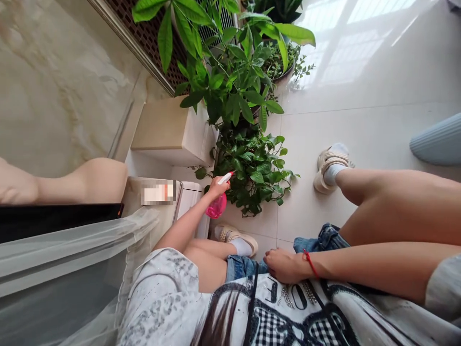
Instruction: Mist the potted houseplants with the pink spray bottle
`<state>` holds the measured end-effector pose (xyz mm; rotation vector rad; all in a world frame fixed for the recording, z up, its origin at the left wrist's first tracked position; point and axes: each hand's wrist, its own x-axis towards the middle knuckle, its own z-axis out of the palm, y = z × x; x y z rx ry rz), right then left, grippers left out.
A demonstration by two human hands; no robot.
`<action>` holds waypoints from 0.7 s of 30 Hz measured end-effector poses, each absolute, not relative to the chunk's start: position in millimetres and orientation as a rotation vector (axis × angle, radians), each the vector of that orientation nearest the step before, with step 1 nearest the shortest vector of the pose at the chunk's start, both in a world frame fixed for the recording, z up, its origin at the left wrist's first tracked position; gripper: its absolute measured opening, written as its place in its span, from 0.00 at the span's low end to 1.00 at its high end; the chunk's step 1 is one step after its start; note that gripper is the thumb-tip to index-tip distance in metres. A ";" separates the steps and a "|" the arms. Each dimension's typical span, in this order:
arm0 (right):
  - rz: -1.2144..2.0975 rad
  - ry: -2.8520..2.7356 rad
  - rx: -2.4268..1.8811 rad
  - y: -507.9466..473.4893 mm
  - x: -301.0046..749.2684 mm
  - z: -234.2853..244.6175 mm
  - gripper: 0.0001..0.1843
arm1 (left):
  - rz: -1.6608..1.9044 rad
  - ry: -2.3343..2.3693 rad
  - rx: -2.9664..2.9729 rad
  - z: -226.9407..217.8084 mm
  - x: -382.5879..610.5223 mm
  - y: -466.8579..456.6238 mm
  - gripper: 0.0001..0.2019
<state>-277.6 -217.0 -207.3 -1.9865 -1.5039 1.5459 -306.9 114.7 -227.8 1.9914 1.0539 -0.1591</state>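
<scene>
A pink spray bottle (216, 207) with a white and red trigger head is gripped in my left hand (217, 188), my fingers closed around its neck. The nozzle points at a leafy green potted plant (257, 168) just to its right, close to the leaves. My right hand (283, 265) rests on my lap against the denim shorts, its fingers loosely curled in and nothing visible in them. A red string bracelet (310, 263) circles that wrist.
Taller potted plants (237, 72) stand behind the leafy one. To the left are a beige cabinet block (162, 127), a ledge and a sheer curtain (90, 269). A light blue ribbed object (437, 142) sits on the tiled floor (360, 129) at right.
</scene>
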 end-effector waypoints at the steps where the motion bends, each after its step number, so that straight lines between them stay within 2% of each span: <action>1: 1.559 -1.593 -1.936 -214.6 -275.7 -208.6 0.08 | -0.172 1.063 1.985 -229.5 -305.9 117.4 0.05; 3: 1.553 -1.757 -1.858 -211.2 -272.8 -210.3 0.05 | -0.198 1.062 1.958 -231.5 -305.4 122.6 0.07; 9: 1.414 -2.153 -1.823 -207.0 -274.6 -214.2 0.11 | -0.171 1.005 1.897 -232.3 -311.2 131.4 0.18; 16: 1.078 -2.429 -2.059 -200.4 -284.2 -237.9 0.15 | -0.104 1.081 1.897 -234.0 -312.2 137.6 0.07; 21: 0.886 -2.538 -2.087 -200.4 -286.2 -248.5 0.12 | -0.054 1.108 1.889 -229.9 -307.0 134.1 0.11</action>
